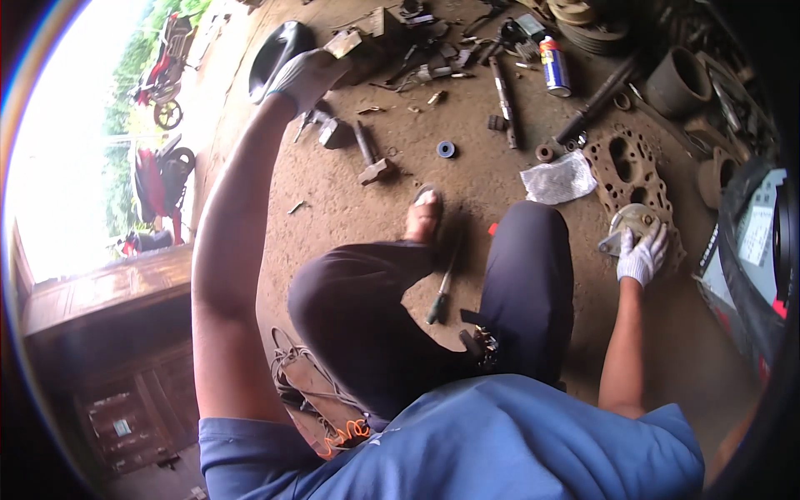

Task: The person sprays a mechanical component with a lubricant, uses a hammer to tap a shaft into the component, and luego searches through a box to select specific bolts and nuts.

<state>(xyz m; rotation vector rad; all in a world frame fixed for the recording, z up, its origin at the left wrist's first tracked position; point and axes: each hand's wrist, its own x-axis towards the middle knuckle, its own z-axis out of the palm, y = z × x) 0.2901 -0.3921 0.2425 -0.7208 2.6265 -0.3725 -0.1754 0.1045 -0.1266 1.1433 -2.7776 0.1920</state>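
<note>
My left hand [304, 77], in a grey-white glove, reaches to the upper left, beside a black ring-shaped object [265, 54] and a pale block-like piece [343, 43]; its fingertips are too small and overlapped to show whether they grip it. My gloved right hand [643, 254] rests on a round metal flange [631, 221] with its fingers on the face. The flange lies over a rusty perforated plate [621, 167], beside crumpled bubble wrap [557, 179].
Around me lie a hammer [373, 171], blue ring [446, 149], screwdriver [437, 304], spray can [553, 65], metal bars [505, 104] and a rusty cylinder [679, 82]. A grey case [754, 233] stands right, wooden furniture [108, 292] left; motorbikes [162, 187] are outside.
</note>
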